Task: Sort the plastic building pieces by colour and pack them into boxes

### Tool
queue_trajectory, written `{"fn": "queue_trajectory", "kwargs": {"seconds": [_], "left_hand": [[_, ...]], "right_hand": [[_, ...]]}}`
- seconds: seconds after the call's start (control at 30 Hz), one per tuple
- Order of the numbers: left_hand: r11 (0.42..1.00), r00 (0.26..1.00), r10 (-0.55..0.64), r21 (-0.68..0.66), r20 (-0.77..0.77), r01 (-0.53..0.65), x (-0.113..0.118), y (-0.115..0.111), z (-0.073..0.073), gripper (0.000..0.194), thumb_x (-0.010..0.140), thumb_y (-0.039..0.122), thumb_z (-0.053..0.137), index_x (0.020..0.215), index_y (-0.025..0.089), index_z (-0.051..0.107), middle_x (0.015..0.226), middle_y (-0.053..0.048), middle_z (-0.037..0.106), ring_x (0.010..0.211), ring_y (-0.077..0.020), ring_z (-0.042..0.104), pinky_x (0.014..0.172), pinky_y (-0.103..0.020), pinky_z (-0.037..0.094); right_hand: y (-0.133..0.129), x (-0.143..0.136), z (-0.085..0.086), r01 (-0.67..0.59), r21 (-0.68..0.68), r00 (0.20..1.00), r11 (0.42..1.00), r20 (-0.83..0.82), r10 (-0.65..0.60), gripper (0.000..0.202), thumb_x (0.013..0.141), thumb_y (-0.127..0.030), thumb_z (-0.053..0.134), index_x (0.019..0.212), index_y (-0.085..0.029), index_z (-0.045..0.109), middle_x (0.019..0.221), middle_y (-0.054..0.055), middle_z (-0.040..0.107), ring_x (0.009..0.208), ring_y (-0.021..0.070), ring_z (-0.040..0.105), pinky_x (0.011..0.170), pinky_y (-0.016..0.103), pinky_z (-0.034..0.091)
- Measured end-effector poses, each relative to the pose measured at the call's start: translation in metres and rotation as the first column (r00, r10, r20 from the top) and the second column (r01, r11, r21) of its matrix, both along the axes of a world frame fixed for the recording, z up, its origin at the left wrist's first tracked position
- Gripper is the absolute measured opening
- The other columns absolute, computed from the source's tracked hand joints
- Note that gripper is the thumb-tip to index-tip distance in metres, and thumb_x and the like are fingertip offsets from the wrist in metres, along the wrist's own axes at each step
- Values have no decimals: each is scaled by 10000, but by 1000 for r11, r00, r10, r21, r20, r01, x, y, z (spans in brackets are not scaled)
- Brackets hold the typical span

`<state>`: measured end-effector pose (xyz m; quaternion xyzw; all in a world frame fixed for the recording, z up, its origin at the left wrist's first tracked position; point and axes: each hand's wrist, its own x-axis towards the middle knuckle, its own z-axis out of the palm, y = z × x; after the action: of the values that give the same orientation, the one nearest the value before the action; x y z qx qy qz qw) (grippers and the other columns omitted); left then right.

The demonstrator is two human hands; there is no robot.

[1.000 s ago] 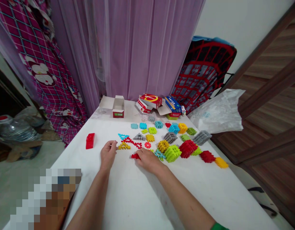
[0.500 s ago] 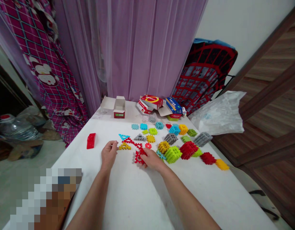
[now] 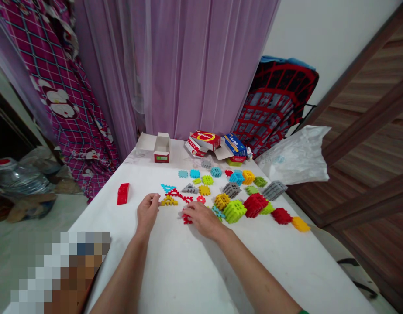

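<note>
My right hand (image 3: 203, 219) is palm down over a red toothed building block (image 3: 187, 219), its fingers closed about the block and hiding much of it. My left hand (image 3: 148, 213) is to the left with thumb and fingers drawn together; whether something small is between them cannot be seen. Just right of its fingertips lies a yellow triangular block (image 3: 169, 200). Behind that are a blue triangular piece (image 3: 168, 188), a row of red triangular pieces (image 3: 178, 194) and a grey triangular block (image 3: 190, 189). A small red round piece (image 3: 201, 199) lies beyond my right hand.
Stacks of toothed square blocks, among them green (image 3: 235, 211), red (image 3: 255, 205) and grey (image 3: 275, 190), spread over the right side of the white table (image 3: 184, 270). Open cartons (image 3: 162, 150) stand at the back. A red plastic piece (image 3: 123, 194) lies left; a plastic bag (image 3: 294, 155) sits right.
My right hand has turned palm down over the red block, which was held up facing me before and is now mostly covered. My left hand has hardly moved. The whole view has shifted slightly.
</note>
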<state>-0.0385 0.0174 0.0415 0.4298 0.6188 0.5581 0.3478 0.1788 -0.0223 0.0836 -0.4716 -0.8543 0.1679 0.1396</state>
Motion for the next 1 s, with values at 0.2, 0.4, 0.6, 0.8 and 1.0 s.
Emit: {"fn": "queue_trajectory", "kwargs": {"seconds": [0.2,0.4,0.6,0.8,1.0], "left_hand": [[1000,1000,-5,-1,4,5,-1,-1,1,403,722,598,546,780,210,637,588,12,630,534,-147,594,473,-234,428],[1000,1000,-7,-4,10,7,1,-1,2,403,718,602,531,775,214,628,598,15,622,559,-151,608,473,-230,428],[1000,1000,-9,-7,6,9,-1,0,0,395,720,594,537,779,216,635,615,7,640,564,-152,611,479,-232,432],[1000,1000,-1,-14,2,1,-1,1,-3,420,726,612,538,796,212,645,577,13,632,512,-143,574,480,-240,430],[1000,1000,-5,-14,3,5,-1,0,-2,439,730,625,538,796,205,649,552,18,620,465,-129,534,470,-240,418]], "right_hand": [[-4,11,7,101,7,994,995,40,-101,546,790,10,468,1237,-248,646,1333,64,593,1239,210,513,1042,375,389],[-23,-10,18,414,-7,880,910,258,-399,321,894,-385,561,1136,-190,642,1086,104,681,1019,253,636,850,345,483],[-24,-39,13,429,21,860,903,297,-416,393,846,-468,619,1130,-196,625,1149,114,635,1050,264,608,840,334,470],[-17,-36,7,399,-47,896,916,231,-379,355,825,-197,587,1178,-174,613,1190,115,615,1104,241,582,941,331,443],[-13,-16,5,221,-26,975,975,22,-220,537,768,-45,546,1285,-189,547,1295,102,565,1186,205,531,1009,312,420]]}}
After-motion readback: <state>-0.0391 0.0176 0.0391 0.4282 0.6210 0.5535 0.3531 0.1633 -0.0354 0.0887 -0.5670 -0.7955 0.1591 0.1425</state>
